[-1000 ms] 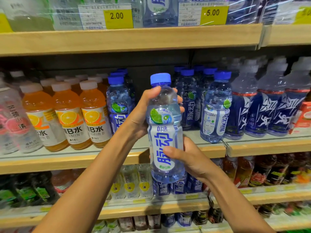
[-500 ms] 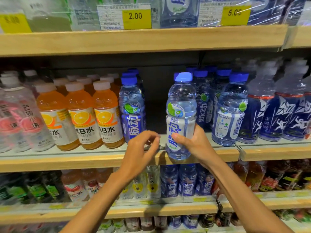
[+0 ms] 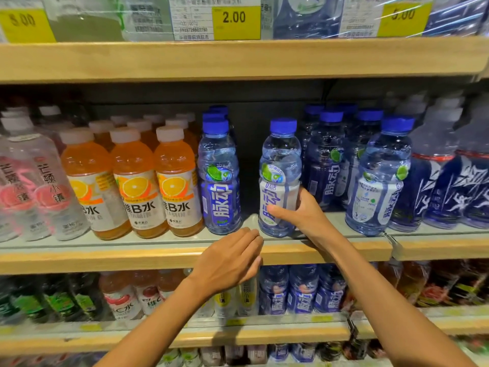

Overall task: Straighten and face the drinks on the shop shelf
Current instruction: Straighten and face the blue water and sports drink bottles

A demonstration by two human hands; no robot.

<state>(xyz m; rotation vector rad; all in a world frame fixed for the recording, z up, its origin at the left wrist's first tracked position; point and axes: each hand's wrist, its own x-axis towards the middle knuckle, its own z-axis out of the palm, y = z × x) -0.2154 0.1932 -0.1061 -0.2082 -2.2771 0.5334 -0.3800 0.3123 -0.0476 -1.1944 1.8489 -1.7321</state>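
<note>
A clear blue-capped drink bottle point(image 3: 280, 165) with a white and blue label stands upright near the front edge of the middle shelf point(image 3: 105, 256), in the gap between two rows of like bottles. My right hand point(image 3: 299, 215) grips its lower label from the right, thumb across the front. My left hand point(image 3: 230, 258) hovers just below and left of it, over the wooden shelf lip, fingers together and holding nothing. A matching bottle with a dark blue label point(image 3: 219, 178) stands to the left, another point(image 3: 381, 178) to the right.
Orange vitamin drinks point(image 3: 135, 181) and pink-labelled bottles point(image 3: 31, 186) fill the shelf's left side, dark blue sport drinks point(image 3: 449, 181) the right. The upper shelf edge point(image 3: 238, 59) overhangs close above the caps, with yellow price tags point(image 3: 235, 21). Lower shelves hold more bottles.
The bottle went from being held in both hands in front of the shelf to standing on the shelf. My left hand let go and dropped below it; my right hand stays on it.
</note>
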